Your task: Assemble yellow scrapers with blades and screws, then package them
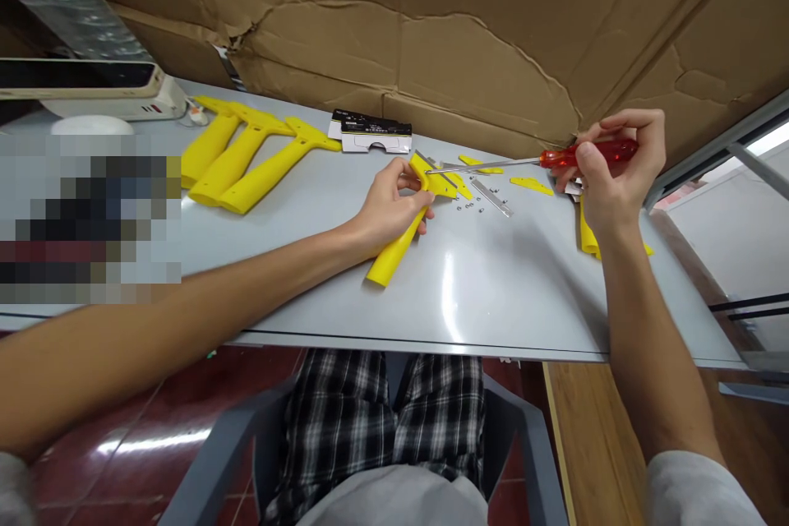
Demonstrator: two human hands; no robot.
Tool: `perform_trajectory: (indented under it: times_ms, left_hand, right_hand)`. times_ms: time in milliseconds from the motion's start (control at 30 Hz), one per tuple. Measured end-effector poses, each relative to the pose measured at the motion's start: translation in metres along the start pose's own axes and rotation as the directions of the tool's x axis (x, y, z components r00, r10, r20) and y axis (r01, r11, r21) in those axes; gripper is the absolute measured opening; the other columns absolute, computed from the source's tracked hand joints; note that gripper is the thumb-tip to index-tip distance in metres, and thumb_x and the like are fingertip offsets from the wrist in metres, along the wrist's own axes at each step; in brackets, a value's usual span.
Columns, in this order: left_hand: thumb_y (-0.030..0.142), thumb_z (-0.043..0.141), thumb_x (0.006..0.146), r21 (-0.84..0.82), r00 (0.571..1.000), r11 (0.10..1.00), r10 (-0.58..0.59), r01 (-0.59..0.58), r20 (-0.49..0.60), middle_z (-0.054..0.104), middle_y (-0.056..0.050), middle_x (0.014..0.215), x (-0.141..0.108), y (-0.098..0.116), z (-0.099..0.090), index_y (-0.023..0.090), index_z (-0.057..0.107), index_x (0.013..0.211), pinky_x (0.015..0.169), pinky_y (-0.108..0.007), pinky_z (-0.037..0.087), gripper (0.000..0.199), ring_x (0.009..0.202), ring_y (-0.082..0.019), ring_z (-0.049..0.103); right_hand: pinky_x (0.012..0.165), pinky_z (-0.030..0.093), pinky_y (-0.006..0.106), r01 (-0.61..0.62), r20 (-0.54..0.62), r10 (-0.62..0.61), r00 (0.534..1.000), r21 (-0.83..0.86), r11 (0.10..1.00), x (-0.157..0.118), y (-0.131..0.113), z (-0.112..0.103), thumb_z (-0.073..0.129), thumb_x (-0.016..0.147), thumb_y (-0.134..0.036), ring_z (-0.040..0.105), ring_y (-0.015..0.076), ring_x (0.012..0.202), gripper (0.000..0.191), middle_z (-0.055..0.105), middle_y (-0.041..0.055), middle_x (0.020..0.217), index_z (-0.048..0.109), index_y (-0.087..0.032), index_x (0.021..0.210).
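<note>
My left hand (pixel 398 205) is wrapped round a yellow plastic handle (pixel 394 253), whose wide head points away from me and whose round end rests near the table's middle. My right hand (pixel 613 168) grips the red handle of a screwdriver (pixel 558 158). Its long shaft runs left, and the tip meets the head of the yellow handle. Just right of that head lie a metal blade (pixel 491 198), several small screws (pixel 469 205) and loose yellow pieces (pixel 531 185).
Several yellow handles (pixel 262 168) lie at the back left, beside black-and-white blade packs (pixel 376 134). Another yellow part (pixel 588 230) is under my right wrist. A phone (pixel 80 78) and a bottle (pixel 77 0) stand far left. Cardboard (pixel 394 41) lines the table's back.
</note>
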State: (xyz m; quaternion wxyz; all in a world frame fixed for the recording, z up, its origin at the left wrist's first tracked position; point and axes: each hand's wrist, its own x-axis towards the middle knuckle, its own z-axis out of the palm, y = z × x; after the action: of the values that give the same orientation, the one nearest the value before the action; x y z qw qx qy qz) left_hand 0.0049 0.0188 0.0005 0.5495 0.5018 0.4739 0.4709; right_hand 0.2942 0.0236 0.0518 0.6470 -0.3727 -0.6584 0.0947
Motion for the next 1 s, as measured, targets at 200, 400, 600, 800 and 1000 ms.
perform_trajectory:
  times_ms: [200, 400, 600, 800, 1000]
  left_hand:
    - [0.004, 0.073, 0.089, -0.029, 1.0, 1.0, 0.005, -0.004, 0.022, 0.064, -0.007, 0.113, -0.001, 0.001, 0.0, 0.022, 0.051, 0.098, 0.043, -0.024, 0.051, 0.03, 0.064, -0.011, 0.067]
    - [0.006, 0.077, 0.089, -0.039, 0.999, 0.999, -0.009, 0.011, 0.031, 0.067, -0.009, 0.115, -0.001, 0.002, 0.0, 0.022, 0.053, 0.1, 0.046, -0.025, 0.053, 0.032, 0.065, -0.012, 0.068]
    - [0.006, 0.076, 0.09, -0.019, 0.999, 1.0, -0.011, 0.012, 0.035, 0.067, -0.009, 0.116, -0.001, 0.001, 0.0, 0.022, 0.052, 0.099, 0.044, -0.028, 0.053, 0.03, 0.064, -0.013, 0.07]
    - [0.005, 0.081, 0.087, -0.025, 1.0, 1.0, 0.004, -0.003, 0.031, 0.067, -0.007, 0.112, -0.001, 0.001, 0.0, 0.022, 0.053, 0.099, 0.045, -0.024, 0.052, 0.035, 0.064, -0.012, 0.069]
    - [0.005, 0.081, 0.085, -0.022, 0.999, 1.0, 0.018, -0.017, 0.043, 0.068, -0.009, 0.114, 0.0, -0.002, -0.002, 0.021, 0.057, 0.102, 0.046, -0.029, 0.055, 0.034, 0.063, -0.014, 0.07]
  right_hand:
    - [0.038, 0.045, 0.032, -0.06, -0.069, 0.065, 0.995, 0.072, 0.996, 0.005, 0.005, 0.002, 0.091, 0.077, -0.047, 0.055, 0.0127, 0.045, 0.044, 0.058, -0.0083, 0.071, 0.056, -0.03, 0.098]
    - [0.031, 0.032, 0.026, -0.089, -0.238, 0.13, 0.962, 0.175, 0.981, 0.011, 0.012, 0.006, 0.087, 0.074, -0.042, 0.051, 0.0112, 0.036, 0.047, 0.049, -0.0121, 0.061, 0.045, -0.029, 0.087]
    - [0.03, 0.031, 0.024, -0.085, -0.199, 0.123, 0.972, 0.189, 0.978, 0.008, 0.012, 0.007, 0.086, 0.073, -0.036, 0.051, 0.0104, 0.036, 0.041, 0.053, -0.011, 0.063, 0.048, -0.028, 0.087]
    - [0.027, 0.032, 0.025, -0.07, -0.198, 0.115, 0.973, 0.221, 0.973, 0.008, 0.013, 0.008, 0.086, 0.076, -0.035, 0.053, 0.0123, 0.035, 0.04, 0.051, -0.0112, 0.064, 0.048, -0.028, 0.087]
    - [0.034, 0.043, 0.024, -0.037, -0.187, 0.063, 0.98, 0.141, 0.989, 0.006, 0.011, 0.009, 0.091, 0.078, -0.045, 0.05, 0.0081, 0.037, 0.048, 0.047, -0.0109, 0.068, 0.047, -0.027, 0.088]
